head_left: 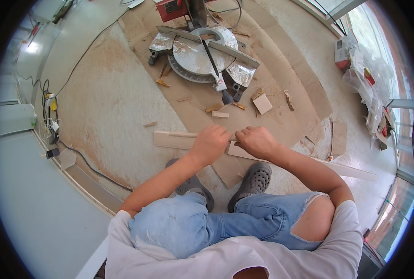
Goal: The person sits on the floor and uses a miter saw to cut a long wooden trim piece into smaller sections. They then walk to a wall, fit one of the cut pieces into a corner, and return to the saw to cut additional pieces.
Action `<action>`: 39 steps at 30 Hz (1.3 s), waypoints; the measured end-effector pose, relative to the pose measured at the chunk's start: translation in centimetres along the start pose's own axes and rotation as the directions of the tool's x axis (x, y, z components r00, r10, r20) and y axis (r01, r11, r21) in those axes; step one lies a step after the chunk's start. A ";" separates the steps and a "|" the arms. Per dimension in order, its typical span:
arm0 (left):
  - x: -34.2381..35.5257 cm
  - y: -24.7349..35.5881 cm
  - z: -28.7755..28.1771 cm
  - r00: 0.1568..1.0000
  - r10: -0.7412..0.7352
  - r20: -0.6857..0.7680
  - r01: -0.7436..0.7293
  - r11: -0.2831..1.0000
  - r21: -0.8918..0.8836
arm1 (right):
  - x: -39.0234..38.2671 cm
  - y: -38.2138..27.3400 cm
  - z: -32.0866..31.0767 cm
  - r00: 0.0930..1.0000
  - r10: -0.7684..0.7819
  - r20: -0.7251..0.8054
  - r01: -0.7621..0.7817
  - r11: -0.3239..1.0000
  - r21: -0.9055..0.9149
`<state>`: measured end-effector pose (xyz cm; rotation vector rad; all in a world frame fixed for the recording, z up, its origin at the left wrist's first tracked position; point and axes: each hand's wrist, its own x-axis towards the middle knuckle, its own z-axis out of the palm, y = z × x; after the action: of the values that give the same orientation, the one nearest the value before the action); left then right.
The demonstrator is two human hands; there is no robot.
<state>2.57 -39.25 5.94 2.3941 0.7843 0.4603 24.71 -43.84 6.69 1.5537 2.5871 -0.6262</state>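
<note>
My left hand [210, 143] and my right hand [256, 142] are side by side in front of my shoes, fingers curled closed. A thin wooden strip [181, 135] sticks out to the left of my left hand and runs into its grip. Both hands seem to hold it, with a short stretch showing between them. Beneath them lies a pale wooden board [165, 140], its left end on the floor. Another pale board [351, 170] reaches out to the right past my right forearm. The fingers hide where the boards meet.
Beyond my hands a miter saw [204, 53] stands on flattened cardboard [281, 69] strewn with sawdust and wood offcuts [262, 104]. Cables and plugs [53, 125] lie at the left, by a grey-white panel. Clear plastic sheeting [360, 83] is heaped at the right. Grey clogs [257, 179] are on my feet.
</note>
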 end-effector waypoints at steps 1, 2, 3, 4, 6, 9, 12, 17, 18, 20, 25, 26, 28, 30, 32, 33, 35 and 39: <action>0.4 0.3 -1.0 0.988 0.027 -0.149 -0.024 1.000 0.020 | -0.1 1.7 0.4 0.996 -0.017 -0.086 0.017 1.000 -0.001; 0.6 0.3 -1.8 0.954 0.055 -0.294 -0.045 0.998 0.042 | -0.1 3.4 0.4 0.985 -0.034 -0.170 0.034 0.999 -0.003; 0.3 0.1 -2.6 0.941 0.055 -0.333 -0.045 0.998 0.036 | 0.0 5.1 -0.2 0.975 0.039 -0.221 -0.043 0.999 -0.015; -0.2 -0.4 -3.4 0.928 0.052 -0.369 -0.045 0.999 0.028 | 0.2 6.9 -1.0 0.957 0.110 -0.270 -0.120 0.993 -0.020; -1.0 -1.6 -4.9 0.912 0.046 -0.407 -0.034 0.999 0.038 | 0.7 10.1 -3.1 0.913 0.255 -0.319 -0.281 0.959 -0.039; -1.7 -2.9 -6.8 0.911 0.042 -0.409 -0.012 0.997 0.075 | 2.7 16.5 -3.2 0.883 0.233 -0.406 -0.286 0.955 -0.073; -2.1 -4.1 -9.1 0.896 0.040 -0.442 0.010 0.994 0.109 | 5.2 19.0 -4.2 0.892 0.329 -0.309 -0.378 0.919 -0.113; -2.5 -5.6 -16.5 0.856 0.066 -0.512 0.067 0.969 0.237 | 9.4 17.7 -6.9 0.905 0.391 -0.169 -0.417 0.894 -0.166; -2.4 -5.7 -18.5 0.846 0.064 -0.529 0.087 0.963 0.254 | 10.0 17.9 -6.8 0.910 0.356 -0.212 -0.392 0.906 -0.159; -1.5 -4.8 -22.6 0.789 0.045 -0.612 0.088 0.978 0.186 | 11.6 18.0 -6.0 0.915 0.274 -0.295 -0.326 0.934 -0.145; 3.8 -1.0 -32.0 0.741 0.030 -0.671 0.058 0.992 0.108 | 14.2 18.0 -6.6 0.955 0.192 -0.227 -0.227 0.964 -0.138; 6.0 -1.1 -32.7 0.741 0.052 -0.670 0.031 0.993 0.112 | 13.8 18.6 -6.5 0.962 0.202 -0.185 -0.230 0.963 -0.141; 10.9 -0.9 -34.8 0.773 0.091 -0.628 -0.045 0.995 0.089 | 13.6 19.6 -5.7 0.947 0.204 -0.248 -0.238 0.964 -0.115; 15.0 -0.3 -38.2 0.842 0.155 -0.516 -0.086 0.984 0.156 | 14.3 19.2 -5.8 0.940 0.160 -0.300 -0.197 0.976 -0.098; 21.6 -0.1 -38.3 0.840 0.231 -0.492 -0.160 0.970 0.182 | 13.5 20.1 -5.8 0.939 0.144 -0.313 -0.187 0.976 -0.112; 25.3 0.2 -38.1 0.857 0.191 -0.478 -0.156 0.981 0.111 | 13.1 20.4 -6.0 0.942 0.173 -0.289 -0.214 0.969 -0.119; 29.4 1.3 -40.1 0.881 0.097 -0.462 -0.029 0.988 0.153 | 16.2 18.1 -6.6 0.956 0.131 -0.264 -0.165 0.980 -0.113; 40.3 -4.2 -39.8 0.913 -0.065 -0.403 0.229 0.899 0.372 | 16.7 18.6 -5.9 0.964 0.164 -0.209 -0.193 0.973 -0.129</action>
<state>12.78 5.03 39.93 2.6324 1.3504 0.7799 33.36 -20.12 2.12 1.8560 2.5152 -0.2691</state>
